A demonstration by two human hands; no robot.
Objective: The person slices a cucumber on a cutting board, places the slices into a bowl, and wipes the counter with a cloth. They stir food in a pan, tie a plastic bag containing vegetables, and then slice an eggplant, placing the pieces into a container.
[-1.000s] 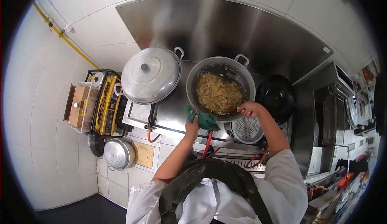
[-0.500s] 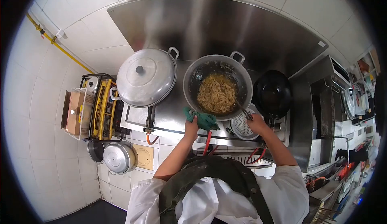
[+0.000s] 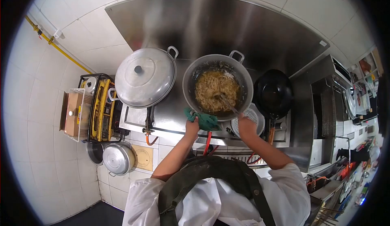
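A deep grey metal pot (image 3: pixel 188 76) stands on the stove, holding a wet, shredded golden-brown food (image 3: pixel 211 88). My left hand (image 3: pixel 192 128) is closed on a green cloth (image 3: pixel 207 122) at the pot's near rim; whatever the cloth covers is hidden. Gripped in my right hand (image 3: pixel 247 127) is a long-handled cooking utensil (image 3: pixel 231 107). Its dark head sits in the food near the pot's middle, partly buried, so its exact kind does not show. Beneath my right hand lies a perforated metal strainer (image 3: pixel 255 115), partly covered by the hand.
On the left burner is a lidded aluminium pot (image 3: pixel 144 79). A black wok (image 3: pixel 276 92) with a wooden handle occupies the right side. A steel splash panel (image 3: pixel 223 27) rises behind the stove. Red gas hoses (image 3: pixel 208 140) run along the stove's front, and a yellow-framed machine (image 3: pixel 101 112) stands left.
My right hand has moved left and slightly down, bringing the utensil's head toward the middle of the food. Pale food shows now at the pot's upper right. My left hand stays at the rim.
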